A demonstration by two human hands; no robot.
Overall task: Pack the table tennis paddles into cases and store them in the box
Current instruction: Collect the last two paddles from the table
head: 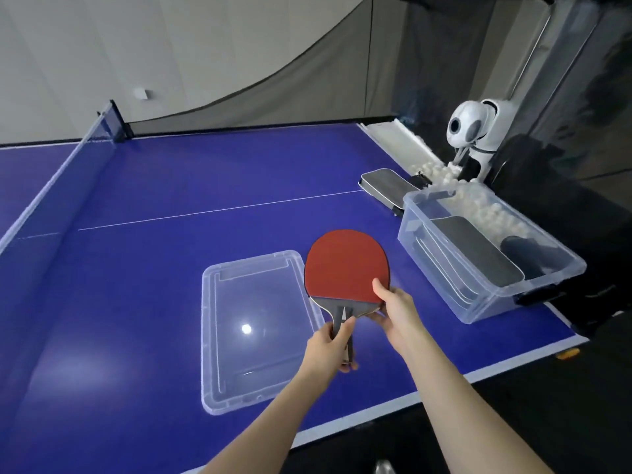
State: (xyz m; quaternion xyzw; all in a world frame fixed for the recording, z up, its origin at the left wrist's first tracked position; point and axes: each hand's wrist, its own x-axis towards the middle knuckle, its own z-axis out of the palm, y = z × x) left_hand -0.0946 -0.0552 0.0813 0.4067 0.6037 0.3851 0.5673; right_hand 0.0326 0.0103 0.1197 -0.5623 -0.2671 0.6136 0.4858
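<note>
Paddle (345,265) (red rubber facing up) hangs above the blue table (154,206), between the lid (219,336) and the clear box (444,295). Left hand (333,345) curls its fingers round the handle; right hand (393,307) pinches the blade's lower edge, thumb on top. Dark cases (475,251) lie inside the box.

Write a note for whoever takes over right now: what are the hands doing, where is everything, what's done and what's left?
Hands: the left hand grips the red paddle by its handle; the right hand pinches the blade's edge. The paddle is held above the table.
Things: the clear box stands at the right. Its lid lies flat on the table.
Done: several grey cases lie in the box.
Left: probably pack this paddle into the grey case lying beyond the box, store it, then fit the lid.
</note>
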